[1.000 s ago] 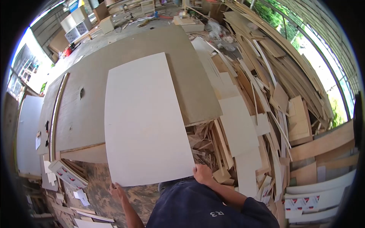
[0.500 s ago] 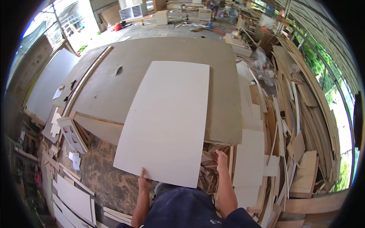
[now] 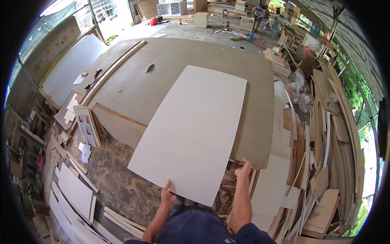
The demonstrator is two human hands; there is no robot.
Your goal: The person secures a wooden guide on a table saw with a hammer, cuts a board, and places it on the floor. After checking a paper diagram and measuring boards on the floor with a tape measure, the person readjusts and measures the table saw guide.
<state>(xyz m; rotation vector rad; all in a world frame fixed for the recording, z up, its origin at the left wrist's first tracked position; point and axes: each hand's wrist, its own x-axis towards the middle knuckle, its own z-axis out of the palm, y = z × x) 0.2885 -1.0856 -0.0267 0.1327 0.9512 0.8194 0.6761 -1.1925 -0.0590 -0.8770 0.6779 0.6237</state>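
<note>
A large white board lies slanted across the brown worktable, its near end jutting past the table's front edge toward my body. My left hand is closed on the near edge of this board, thumb on top and the other fingers hidden underneath. To the right of the board, my right hand is at the table's front edge close to its right corner. Its fingers are apart and partly bent, with no object showing in them.
Wood offcuts and long strips pile up along the right side. A wooden straightedge lies on the table's left part. White panels rest on the floor at lower left. A person bends over in the far background.
My view has turned left, so the table and board appear further right. My right hand has come up to the table's front edge. My left hand keeps its hold on the board.
</note>
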